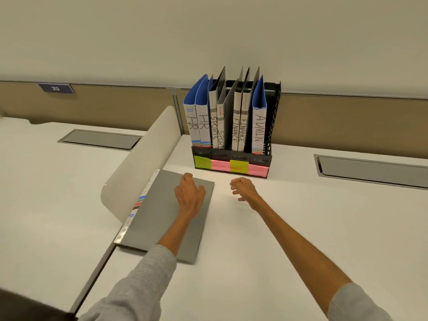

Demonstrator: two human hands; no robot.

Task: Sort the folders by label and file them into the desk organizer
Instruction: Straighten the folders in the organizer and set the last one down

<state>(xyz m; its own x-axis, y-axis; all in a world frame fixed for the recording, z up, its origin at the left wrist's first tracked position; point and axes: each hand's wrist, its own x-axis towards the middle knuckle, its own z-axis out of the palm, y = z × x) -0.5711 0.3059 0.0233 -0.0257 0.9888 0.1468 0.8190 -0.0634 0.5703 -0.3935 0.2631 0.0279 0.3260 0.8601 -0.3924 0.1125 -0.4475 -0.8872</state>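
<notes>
A grey folder [159, 212] lies flat on the white desk, its labelled spine along the left edge. My left hand [188, 192] rests on its far right part, fingers curled over the top, not clearly gripping. My right hand [243, 187] hovers just right of the folder with loose, slightly spread fingers and holds nothing. Behind both stands the black mesh desk organizer [231, 156], holding upright folders marked HR [198, 123], SPORTS [216, 126], FINANCE [238, 128] and ADMIN [259, 126]. Green and pink sticky notes [231, 167] run along its front.
A curved white divider panel [141, 163] rises just left of the grey folder. Grey cable hatches are set into the desk at far left [99, 139] and far right [372, 171]. A tan partition [347, 117] runs behind the organizer.
</notes>
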